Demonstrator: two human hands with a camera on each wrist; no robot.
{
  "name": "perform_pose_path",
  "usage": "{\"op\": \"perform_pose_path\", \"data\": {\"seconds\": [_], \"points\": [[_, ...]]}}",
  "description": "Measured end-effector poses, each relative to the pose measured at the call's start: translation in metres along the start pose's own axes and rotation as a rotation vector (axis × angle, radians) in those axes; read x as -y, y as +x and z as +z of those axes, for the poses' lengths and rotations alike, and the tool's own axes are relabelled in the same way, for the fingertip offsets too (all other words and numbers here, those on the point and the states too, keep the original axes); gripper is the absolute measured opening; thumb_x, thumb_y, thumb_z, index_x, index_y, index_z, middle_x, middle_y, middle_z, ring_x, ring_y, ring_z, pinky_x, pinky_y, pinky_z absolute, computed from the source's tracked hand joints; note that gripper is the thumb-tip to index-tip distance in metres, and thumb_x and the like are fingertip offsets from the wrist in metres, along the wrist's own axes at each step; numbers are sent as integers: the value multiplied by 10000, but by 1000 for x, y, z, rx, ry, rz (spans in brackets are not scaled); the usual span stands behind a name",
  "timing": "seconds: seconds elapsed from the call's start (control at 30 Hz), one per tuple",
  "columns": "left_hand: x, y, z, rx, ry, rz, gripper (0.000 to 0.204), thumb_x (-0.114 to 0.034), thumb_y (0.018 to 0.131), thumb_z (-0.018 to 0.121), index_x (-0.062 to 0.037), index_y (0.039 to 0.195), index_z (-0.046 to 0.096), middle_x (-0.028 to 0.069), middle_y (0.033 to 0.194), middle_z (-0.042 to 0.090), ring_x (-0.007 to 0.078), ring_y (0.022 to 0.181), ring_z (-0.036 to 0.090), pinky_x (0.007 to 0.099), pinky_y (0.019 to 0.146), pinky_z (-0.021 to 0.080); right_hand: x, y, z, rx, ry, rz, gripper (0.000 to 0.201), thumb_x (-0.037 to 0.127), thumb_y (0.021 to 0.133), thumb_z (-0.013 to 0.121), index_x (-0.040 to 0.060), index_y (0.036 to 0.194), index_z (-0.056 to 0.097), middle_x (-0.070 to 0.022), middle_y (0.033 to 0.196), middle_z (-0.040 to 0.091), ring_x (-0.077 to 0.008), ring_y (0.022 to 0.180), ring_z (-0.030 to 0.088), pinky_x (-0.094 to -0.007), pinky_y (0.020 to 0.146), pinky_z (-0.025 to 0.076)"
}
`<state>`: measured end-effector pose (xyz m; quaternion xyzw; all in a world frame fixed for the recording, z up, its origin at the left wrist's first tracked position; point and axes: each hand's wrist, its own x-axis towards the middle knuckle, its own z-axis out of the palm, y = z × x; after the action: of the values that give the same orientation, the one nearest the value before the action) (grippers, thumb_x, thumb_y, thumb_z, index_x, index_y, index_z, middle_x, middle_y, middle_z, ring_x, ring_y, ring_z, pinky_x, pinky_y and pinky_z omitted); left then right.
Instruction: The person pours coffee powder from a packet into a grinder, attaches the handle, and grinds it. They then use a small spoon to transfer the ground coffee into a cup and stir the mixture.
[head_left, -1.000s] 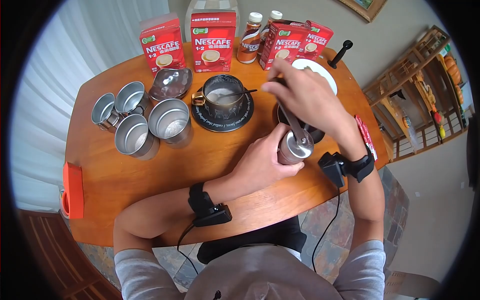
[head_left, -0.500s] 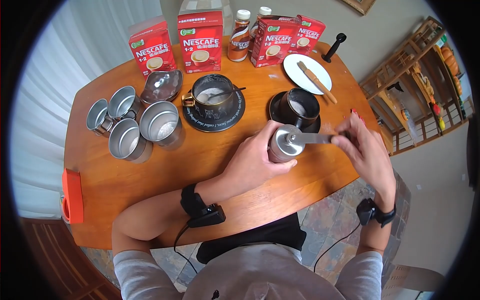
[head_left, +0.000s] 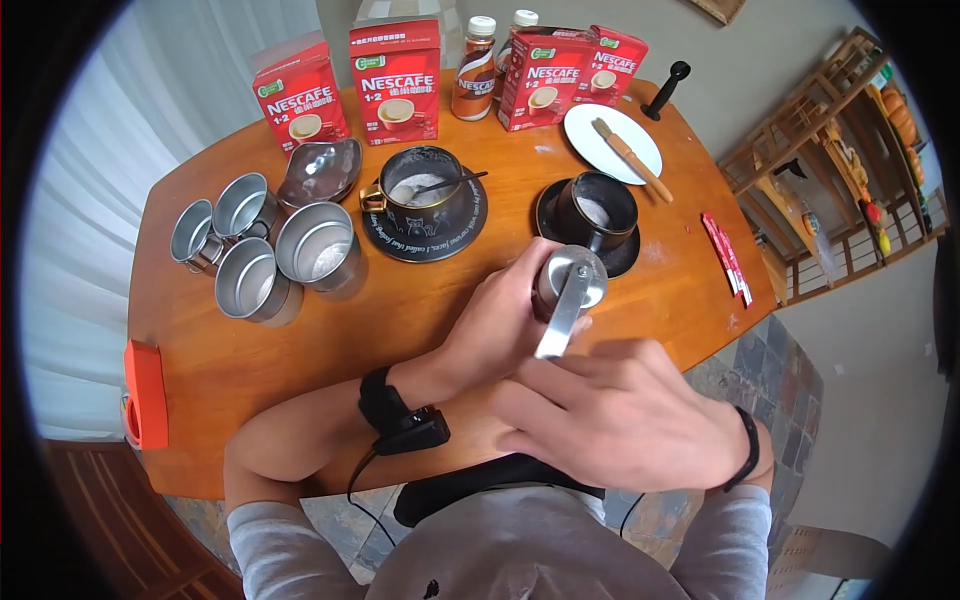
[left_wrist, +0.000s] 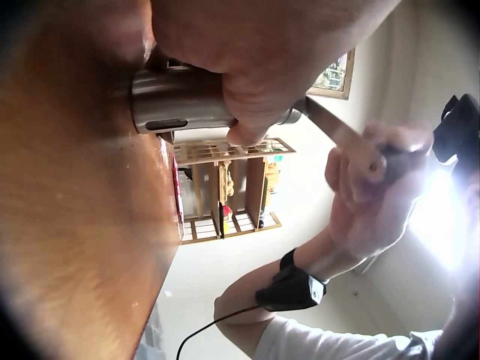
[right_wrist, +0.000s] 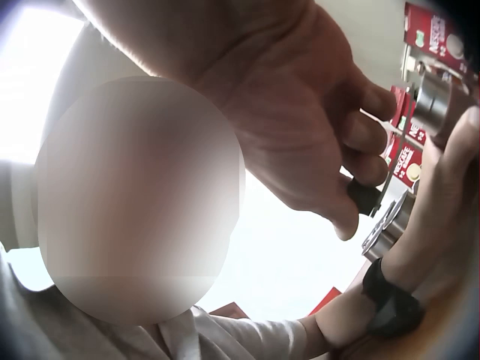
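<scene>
My left hand (head_left: 490, 325) wraps round the steel body of a hand coffee grinder (head_left: 592, 272), holding it upright on the table. In the left wrist view the lower steel cylinder, with its slot, shows below the fingers. The crank arm (head_left: 565, 315) points toward my body. At its end, my right hand (head_left: 625, 415) grips the dark knob (right_wrist: 364, 196), which shows between thumb and fingers in the right wrist view. Just beyond the grinder stands a black cup (head_left: 612, 200) with pale powder inside, on a dark saucer (head_left: 622, 262).
Several steel cups (head_left: 318, 240) and a dark glossy dish (head_left: 322, 170) stand at left. A gold-handled cup (head_left: 430, 205) with a spoon sits mid-table. Behind are red Nescafe boxes (head_left: 395, 85) and bottles. A brush (head_left: 630, 158) lies across a white plate (head_left: 585, 135); red sachets (head_left: 726, 258) lie right.
My right hand has swung the crank from the far side, round to the right, and now to the side near my body. The left hand keeps its hold on the grinder.
</scene>
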<state>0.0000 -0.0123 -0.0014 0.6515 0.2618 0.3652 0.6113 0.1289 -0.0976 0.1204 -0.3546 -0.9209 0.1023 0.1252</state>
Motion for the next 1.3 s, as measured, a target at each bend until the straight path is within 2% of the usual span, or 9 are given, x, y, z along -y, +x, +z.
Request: {"op": "perform_pose_path", "data": {"seconds": [0.13, 0.27, 0.5, 0.6, 0.7, 0.8, 0.93, 1.17, 1.3], "points": [[5, -8, -10, 116, -158, 70, 548, -104, 823, 822, -48, 1279, 523, 167, 1058, 729, 297, 924, 722, 402, 812, 548, -9, 42, 14, -37, -115, -2, 281, 282, 917, 755, 88, 926, 552, -60, 754, 572, -271, 649, 660, -405, 526, 478], [22, -2, -8, 72, 38, 156, 545, -127, 818, 824, -41, 1271, 533, 185, 1078, 727, 344, 980, 722, 432, 849, 551, -42, 79, 21, -161, -45, -23, 280, 264, 947, 726, 55, 967, 541, -119, 742, 642, -361, 667, 681, -467, 544, 492], [8, 2, 1, -59, 166, 114, 581, -170, 818, 836, -44, 1285, 513, 207, 1123, 720, 401, 1065, 719, 463, 902, 552, -129, 84, -1, -227, -97, 250, 235, 270, 1007, 679, 71, 1091, 588, -163, 713, 659, -397, 762, 694, -484, 682, 526], [5, 2, -2, -17, 218, 34, 608, -141, 837, 863, -32, 1321, 511, 122, 1134, 701, 182, 1052, 699, 351, 927, 551, -151, 50, -6, -292, -167, 339, 231, 278, 1014, 659, 68, 1083, 588, -153, 802, 722, -370, 797, 722, -472, 713, 538], [7, 2, -1, -31, 183, 54, 607, -177, 820, 852, -53, 1299, 500, 205, 1149, 716, 396, 1087, 715, 454, 919, 551, -132, 18, -24, -217, -39, 606, 260, 268, 1020, 687, 45, 1073, 564, -152, 754, 624, -317, 677, 613, -409, 658, 477], [1, 2, -1, -30, 192, 47, 582, -139, 833, 867, -32, 1296, 531, 106, 1127, 685, 161, 1051, 675, 345, 937, 536, -119, -15, -27, -242, -36, 696, 217, 268, 1024, 670, 71, 1068, 594, -142, 747, 677, -349, 761, 697, -457, 734, 501], [-1, 1, 0, -30, 164, 19, 568, -135, 832, 866, -30, 1285, 541, 103, 1128, 682, 158, 1063, 666, 340, 949, 527, -93, -53, -32, -147, -94, 759, 229, 256, 1000, 707, 64, 1067, 601, -171, 779, 678, -367, 733, 681, -446, 667, 486], [2, 2, 0, -35, 142, 19, 533, -120, 831, 860, -35, 1264, 562, 99, 1129, 683, 154, 1074, 660, 338, 958, 519, -31, -69, -49, 111, -40, 686, 236, 240, 952, 750, 74, 1025, 599, -137, 687, 666, -348, 653, 676, -437, 581, 485], [7, 2, 1, -55, 177, 52, 514, -110, 830, 868, -51, 1245, 571, 90, 1128, 686, 152, 1059, 667, 338, 938, 528, -16, -55, -33, 145, 87, 183, 236, 208, 919, 757, 92, 1038, 589, -119, 797, 650, -329, 663, 690, -432, 560, 510]]}}
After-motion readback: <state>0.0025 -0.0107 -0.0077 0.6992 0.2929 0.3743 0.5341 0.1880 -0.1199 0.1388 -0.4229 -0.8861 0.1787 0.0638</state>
